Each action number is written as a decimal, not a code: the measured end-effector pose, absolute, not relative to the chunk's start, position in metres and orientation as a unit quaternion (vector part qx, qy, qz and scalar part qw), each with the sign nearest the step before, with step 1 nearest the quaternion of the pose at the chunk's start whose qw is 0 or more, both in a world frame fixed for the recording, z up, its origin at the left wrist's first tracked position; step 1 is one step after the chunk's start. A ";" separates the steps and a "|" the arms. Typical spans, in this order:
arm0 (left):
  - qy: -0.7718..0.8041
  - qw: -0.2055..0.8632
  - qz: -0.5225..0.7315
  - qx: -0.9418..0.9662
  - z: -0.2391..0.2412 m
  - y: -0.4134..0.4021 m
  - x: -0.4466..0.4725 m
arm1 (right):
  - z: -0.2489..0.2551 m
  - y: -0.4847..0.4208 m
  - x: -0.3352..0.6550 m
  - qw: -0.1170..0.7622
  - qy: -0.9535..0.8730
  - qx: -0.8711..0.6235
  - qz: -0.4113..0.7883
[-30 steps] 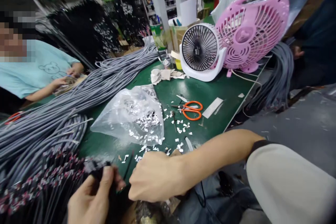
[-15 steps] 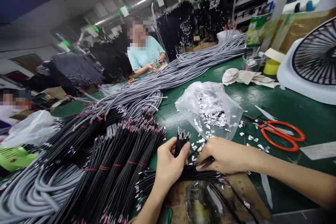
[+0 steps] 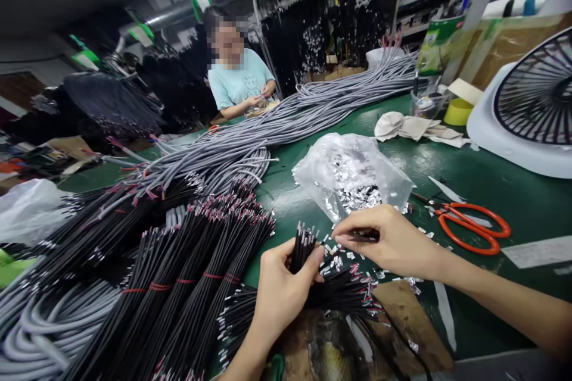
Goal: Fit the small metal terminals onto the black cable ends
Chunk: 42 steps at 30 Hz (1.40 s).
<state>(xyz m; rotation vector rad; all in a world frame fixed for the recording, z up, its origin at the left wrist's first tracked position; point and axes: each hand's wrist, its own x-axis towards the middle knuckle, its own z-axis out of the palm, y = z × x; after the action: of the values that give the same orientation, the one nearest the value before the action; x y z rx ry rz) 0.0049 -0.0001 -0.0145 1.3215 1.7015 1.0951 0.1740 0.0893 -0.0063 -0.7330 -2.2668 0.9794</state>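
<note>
My left hand point(image 3: 286, 286) is closed around a small upright bundle of black wires point(image 3: 304, 247) with silvery tips. Just right of those tips, my right hand point(image 3: 388, 241) pinches a slim dark item point(image 3: 364, 236), mostly covered by the fingers; its kind is unclear. Beneath both hands lies a loose pile of black wires point(image 3: 342, 292) with red and silver ends, on a worn brown board point(image 3: 409, 321). Beyond my right hand sits a clear plastic bag point(image 3: 308, 166) of small silvery pieces point(image 3: 360, 197), some scattered on the green tabletop.
Orange-handled scissors point(image 3: 473, 227) lie to the right, with a white fan point(image 3: 504, 137) behind. Black wire bundles point(image 3: 179, 303) tied with red bands fill the left. Long grey cables point(image 3: 286, 122) cross the table; a co-worker in a light blue shirt point(image 3: 241, 80) sits beyond.
My right hand has lifted up from the wire pile and now pinches beside the bundle's tips. My left hand keeps its hold on the bundle. The view has shifted slightly.
</note>
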 end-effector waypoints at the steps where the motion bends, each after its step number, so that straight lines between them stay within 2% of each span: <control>1: 0.658 0.353 0.424 0.512 -0.014 0.000 0.005 | -0.008 0.089 0.174 0.277 -0.841 -0.276 0.374; 10: 0.674 0.334 0.447 0.484 -0.011 -0.001 0.007 | -0.007 0.083 0.168 0.319 -0.827 -0.314 0.340; 17: 0.698 0.280 0.450 0.482 -0.014 -0.003 0.007 | -0.008 0.074 0.167 0.366 -0.840 -0.276 0.289; 24: 0.695 0.266 0.469 0.475 -0.012 -0.003 0.009 | -0.009 0.070 0.168 0.360 -0.839 -0.257 0.317; 33: 0.680 0.330 0.477 0.449 -0.008 -0.003 0.008 | -0.009 0.068 0.169 0.353 -0.839 -0.206 0.359; 42: 0.690 0.287 0.473 0.467 -0.008 -0.004 0.011 | -0.013 0.065 0.165 0.338 -0.829 -0.262 0.360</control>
<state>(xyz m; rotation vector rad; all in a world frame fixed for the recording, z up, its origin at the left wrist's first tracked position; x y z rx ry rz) 0.0115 -0.0036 -0.0084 1.2483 1.8432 1.2639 0.1652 0.0646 -0.0126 -0.6831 -2.1589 0.9389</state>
